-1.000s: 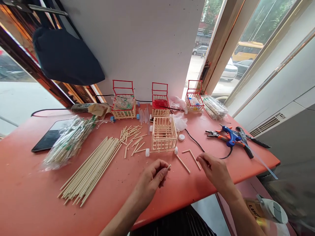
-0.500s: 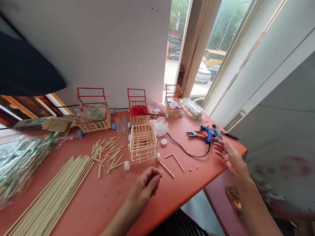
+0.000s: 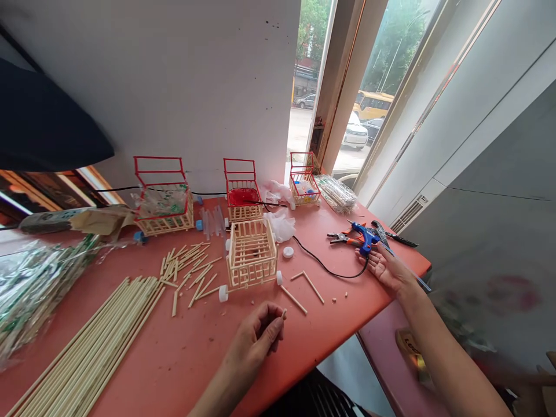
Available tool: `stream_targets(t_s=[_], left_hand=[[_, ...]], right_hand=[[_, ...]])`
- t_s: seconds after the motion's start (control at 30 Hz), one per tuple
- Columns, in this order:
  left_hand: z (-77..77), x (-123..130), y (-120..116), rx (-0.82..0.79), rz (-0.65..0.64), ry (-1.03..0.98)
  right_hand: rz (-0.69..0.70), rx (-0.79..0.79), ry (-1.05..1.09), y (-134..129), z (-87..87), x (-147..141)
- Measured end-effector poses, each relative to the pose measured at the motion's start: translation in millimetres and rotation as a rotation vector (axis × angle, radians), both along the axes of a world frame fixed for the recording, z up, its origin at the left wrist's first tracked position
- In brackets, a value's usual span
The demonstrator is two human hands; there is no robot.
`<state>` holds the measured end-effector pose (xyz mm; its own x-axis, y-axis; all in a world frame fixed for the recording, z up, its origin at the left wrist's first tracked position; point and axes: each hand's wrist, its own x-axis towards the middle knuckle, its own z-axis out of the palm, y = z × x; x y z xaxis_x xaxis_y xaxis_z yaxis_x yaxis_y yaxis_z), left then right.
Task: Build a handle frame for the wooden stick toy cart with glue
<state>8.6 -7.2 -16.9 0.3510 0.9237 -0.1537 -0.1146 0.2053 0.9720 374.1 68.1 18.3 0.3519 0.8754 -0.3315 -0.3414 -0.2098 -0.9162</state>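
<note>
**So, a stick piece (image 3: 284, 313) in the left hand (image 3: 258, 336), the right hand (image 3: 388, 273) at the glue gun (image 3: 365, 236)**

Take the unpainted slatted cart (image 3: 252, 265) as the centre of the dial. At six o'clock the left hand is raised toward the table edge, thumb and fingertips clamped together on the stick piece, whose pale end sticks up just past the thumb. At three o'clock the right hand is palm up, fingers apart and slightly curled, at the lower end of the blue glue gun; whether they touch it I cannot tell. The gun lies over orange-handled pliers (image 3: 339, 238), and its black cord (image 3: 343, 277) curves back toward the cart.

A white cap (image 3: 288, 252) lies at three, near the cart. At four, two sticks (image 3: 313, 288) form an angle on the red table (image 3: 174, 370). Long sticks (image 3: 95, 341) fan out at eight, and a scatter of cut sticks (image 3: 191, 260) lies at nine. Red-trimmed carts stand at ten (image 3: 167, 223), twelve (image 3: 245, 213) and one (image 3: 307, 199).
</note>
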Motion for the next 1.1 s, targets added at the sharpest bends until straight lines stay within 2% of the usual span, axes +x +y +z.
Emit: stream_targets(t_s=[0.1, 0.23, 0.47, 0.67, 0.83, 0.97, 1.1], left_hand=[[-1.1, -1, 1, 0.003, 0.028, -0.002], [2.1, -1, 3, 0.006, -0.011, -0.016], [13.8, -3, 9, -0.025, 0.05, -0.06], [23.1, -13, 10, -0.008, 0.138, -0.071], [25.2, -22, 7, -0.04, 0.205, -0.166], [14.4, -27, 1, -0.066, 0.263, -0.196], [-1.6, -31, -6, -0.084, 0.356, -0.196]], right_hand=[[0.007, 0.014, -0.035, 12, -1.4, -3], [0.002, 0.087, -0.09, 16, 0.3, -7], [-0.019, 0.354, -0.081, -18, 10.3, -37], [0.096, 0.293, -0.045, -44, 17.5, -81], [0.209, 0.208, -0.111, -57, 23.0, -99], [0.248, 0.169, -0.201, -63, 23.1, -106], [0.368, 0.137, -0.29, -71, 22.7, -115]])
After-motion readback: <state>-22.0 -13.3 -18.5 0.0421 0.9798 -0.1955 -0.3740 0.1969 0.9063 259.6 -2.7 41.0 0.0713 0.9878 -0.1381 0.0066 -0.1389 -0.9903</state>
